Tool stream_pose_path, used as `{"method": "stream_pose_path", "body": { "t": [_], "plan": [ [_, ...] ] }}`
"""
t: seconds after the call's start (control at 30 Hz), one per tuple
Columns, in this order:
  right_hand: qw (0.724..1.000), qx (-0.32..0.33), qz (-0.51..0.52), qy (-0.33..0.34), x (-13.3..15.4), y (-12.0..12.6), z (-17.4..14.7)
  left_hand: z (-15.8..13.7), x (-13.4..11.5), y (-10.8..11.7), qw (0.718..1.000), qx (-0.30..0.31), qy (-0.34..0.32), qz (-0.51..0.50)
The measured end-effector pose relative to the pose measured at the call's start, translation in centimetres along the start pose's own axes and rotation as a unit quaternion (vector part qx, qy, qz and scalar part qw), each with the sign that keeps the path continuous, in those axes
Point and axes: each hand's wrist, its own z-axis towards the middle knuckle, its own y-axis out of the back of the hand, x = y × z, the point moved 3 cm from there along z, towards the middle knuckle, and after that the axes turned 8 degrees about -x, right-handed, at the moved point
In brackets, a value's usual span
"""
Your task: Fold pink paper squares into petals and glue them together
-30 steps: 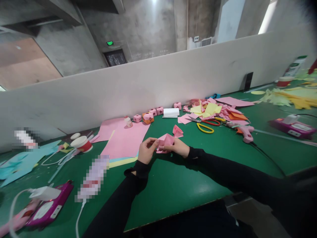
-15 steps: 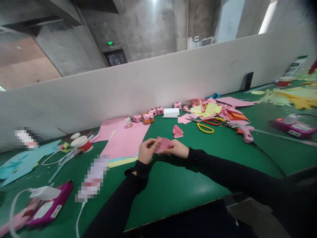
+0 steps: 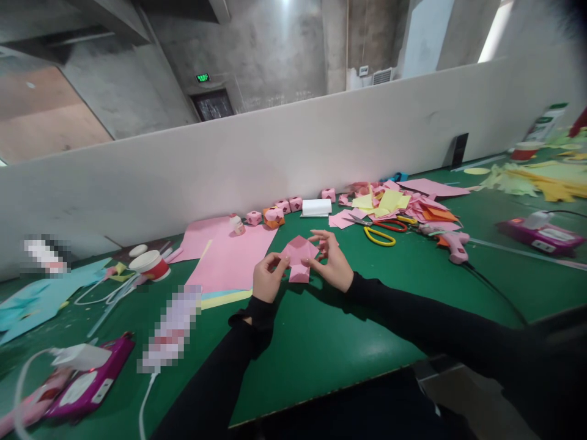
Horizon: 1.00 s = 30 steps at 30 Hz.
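Note:
A small folded piece of pink paper [image 3: 299, 252] is between my two hands, above the green table, with flaps spread out at its top and bottom. My left hand [image 3: 267, 275] pinches its left edge between thumb and fingers. On the other side, my right hand [image 3: 333, 263] has thumb and fingers apart, with the thumb at the paper's right edge. Behind the right fingers, another folded pink piece is mostly hidden. Folded pink paper cubes [image 3: 254, 217] and a small bottle [image 3: 236, 224] stand farther back.
Scissors [image 3: 380, 236] and a pink glue gun [image 3: 452, 239] lie to the right, before a heap of paper scraps [image 3: 389, 201]. Large pink sheets [image 3: 233, 260], a paper cup [image 3: 150, 265] and a purple device [image 3: 94, 379] are on the left. A white partition [image 3: 293, 146] runs behind.
The pink paper has opened out from a flatter folded shape, its flaps now showing. My right hand has turned and its fingers have spread, while the left keeps its pinch.

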Motion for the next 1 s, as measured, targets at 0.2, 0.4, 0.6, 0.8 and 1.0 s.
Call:
{"method": "stream_pose_path", "body": {
  "t": [0.2,0.4,0.6,0.8,1.0],
  "plan": [
    [0.963,0.015,-0.18,0.202,1.9,0.2,-0.8,-0.1,0.2,-0.4,0.998,0.056,-0.008,0.01],
    [0.956,0.007,-0.207,0.209,1.2,0.5,-0.4,-0.3,-0.1,-0.8,0.995,0.097,0.005,-0.008],
    [0.96,0.02,-0.194,0.201,1.1,0.6,-0.1,-0.5,-0.5,-0.8,0.995,0.101,-0.001,-0.02],
    [0.978,0.057,-0.104,0.169,0.6,0.3,0.0,-0.7,-0.7,-0.9,0.993,0.115,0.001,-0.013],
    [0.985,0.026,-0.068,0.157,1.0,0.5,0.0,-0.4,-0.3,-0.8,0.995,0.096,0.015,-0.03]
  ]
}}
